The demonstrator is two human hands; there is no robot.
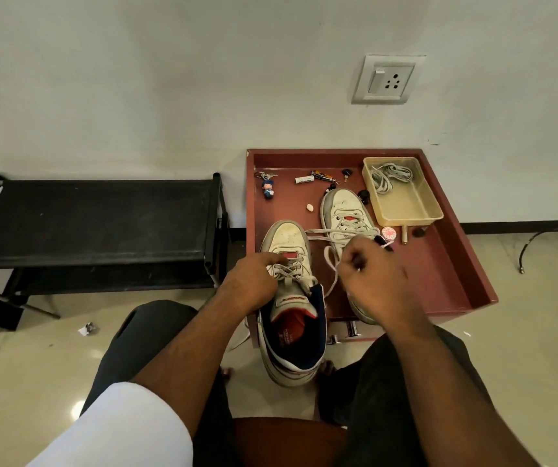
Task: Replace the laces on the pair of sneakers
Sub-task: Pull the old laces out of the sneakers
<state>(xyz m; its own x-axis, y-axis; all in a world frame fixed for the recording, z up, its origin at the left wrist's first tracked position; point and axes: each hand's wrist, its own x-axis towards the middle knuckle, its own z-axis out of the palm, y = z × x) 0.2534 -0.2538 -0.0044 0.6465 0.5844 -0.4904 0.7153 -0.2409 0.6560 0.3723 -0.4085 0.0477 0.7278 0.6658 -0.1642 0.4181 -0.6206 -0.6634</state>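
L arm: bare forearm, white sleeve at elbow, reaches in from 7 o'clock. Left hand [254,281] palm down, fingers bent onto the lacing of the near sneaker [291,298], pressing at the upper eyelets; whether it pinches a lace, can't tell.

R arm: bare, enters from 5 o'clock. Right hand [371,274] raised, fingers curled tight, pinching a white lace [333,264] that loops down at 9 o'clock of the knuckles.

Near sneaker: white w/ navy collar, red insole, toe to 12 o'clock, heel hanging over the front edge of the red tray [456,264], between the knees.

Far sneaker [346,214]: white, at 1 o'clock of the near one, on the tray, heel end hidden behind the R hand. Its loose lace runs across to the toe of the near sneaker.

Plastic tub [422,214]: clear yellowish, at tray's 1 o'clock corner, holds a coiled spare lace [387,176].

Misc on tray, 11–12 o'clock: doll keychain [268,188], white tube [304,179], small dark bits.

Black rack [95,217]: at 9 o'clock, on the floor by the wall.

Wall socket [387,79]: 12 o'clock, above tray.
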